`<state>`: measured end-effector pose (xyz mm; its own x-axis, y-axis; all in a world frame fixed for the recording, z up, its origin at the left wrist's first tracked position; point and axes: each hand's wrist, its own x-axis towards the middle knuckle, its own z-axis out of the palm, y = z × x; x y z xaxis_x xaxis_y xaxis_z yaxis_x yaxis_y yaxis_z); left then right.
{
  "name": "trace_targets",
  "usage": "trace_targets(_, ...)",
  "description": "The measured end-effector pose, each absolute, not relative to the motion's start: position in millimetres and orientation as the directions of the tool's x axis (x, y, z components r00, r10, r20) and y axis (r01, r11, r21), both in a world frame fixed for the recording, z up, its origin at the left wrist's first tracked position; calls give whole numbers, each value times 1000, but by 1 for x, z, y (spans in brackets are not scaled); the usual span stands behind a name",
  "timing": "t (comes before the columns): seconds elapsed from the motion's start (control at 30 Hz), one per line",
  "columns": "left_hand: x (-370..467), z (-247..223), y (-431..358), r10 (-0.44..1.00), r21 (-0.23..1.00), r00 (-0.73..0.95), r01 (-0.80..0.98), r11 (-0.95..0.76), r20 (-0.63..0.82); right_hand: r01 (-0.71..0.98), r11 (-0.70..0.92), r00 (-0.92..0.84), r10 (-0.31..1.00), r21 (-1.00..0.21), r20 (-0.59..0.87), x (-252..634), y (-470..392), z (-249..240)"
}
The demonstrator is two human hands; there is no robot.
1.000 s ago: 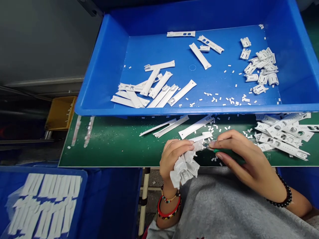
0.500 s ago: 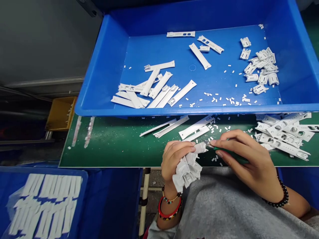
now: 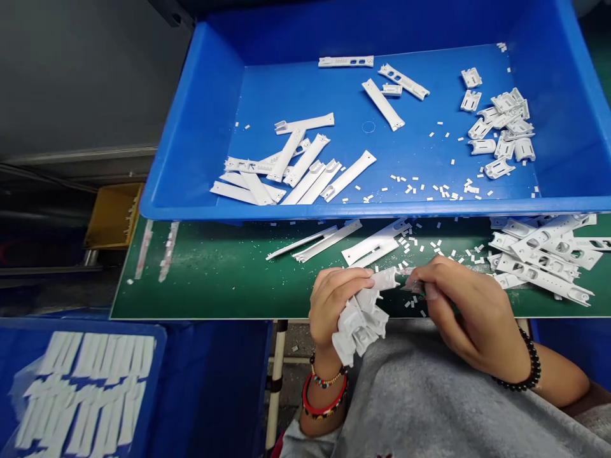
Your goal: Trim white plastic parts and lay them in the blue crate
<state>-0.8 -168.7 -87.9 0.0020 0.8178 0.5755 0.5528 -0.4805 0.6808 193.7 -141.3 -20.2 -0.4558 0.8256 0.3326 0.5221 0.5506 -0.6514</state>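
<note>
Lower centre of frame — the left hand [image 3: 334, 298] clutches 1 bunch of white parts [image 3: 360, 323], probably light and stiff, best held mid-body — while the right hand [image 3: 470, 312] pinches 1 blurred tool [image 3: 413, 285] just beside.

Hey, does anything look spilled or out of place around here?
Yes: small white chips lie scattered loose across the green table, near the right hand, and inside the blue bin. They look odd because they're strewn without order, whereas the long white pieces in the lower-left tray sit in rows.
</note>
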Motion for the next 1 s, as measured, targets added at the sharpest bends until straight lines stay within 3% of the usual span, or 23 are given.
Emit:
trace_targets(0.33,1,-87,-170,796,633,14,597,-493,606,651,552,-425,834,-521,352,180,-141,-30)
trace_targets(0.7,4,-88,-175,762,556,27,667,-496,648,559,486,-415,865,-672,282,182,-141,-33)
trace_targets(0.9,-5,-83,-159,728,341,14,877,-338,685,555,432,-357,896,-711,266,194,-141,-35)
trace_targets(1.0,-11,-79,-149,749,308,16,906,-291,662,585,401,-342,910,-705,233,196,-142,-37)
